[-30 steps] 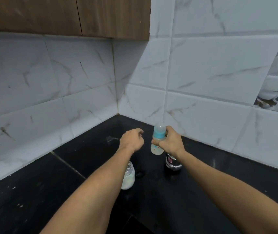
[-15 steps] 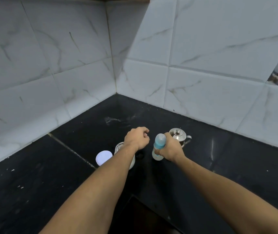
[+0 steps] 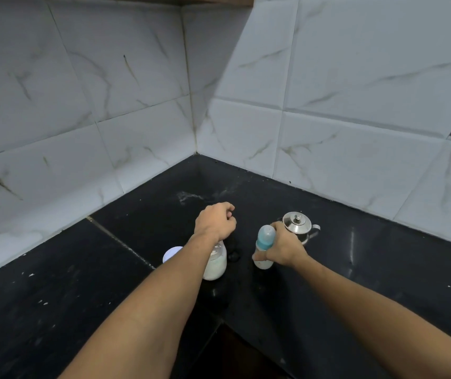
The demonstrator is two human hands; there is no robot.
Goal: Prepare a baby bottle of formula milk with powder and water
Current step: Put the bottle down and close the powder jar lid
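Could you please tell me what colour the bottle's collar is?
Light blue, on the bottle; the head view shows it best.

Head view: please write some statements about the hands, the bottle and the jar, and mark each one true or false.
1. The right hand grips the baby bottle. True.
2. The left hand holds a spoon. False: it is a fist, nothing seen in it.
3. The white lid sits on the powder jar. False: it lies on the counter beside the jar.
4. The steel kettle has its lid on. True.
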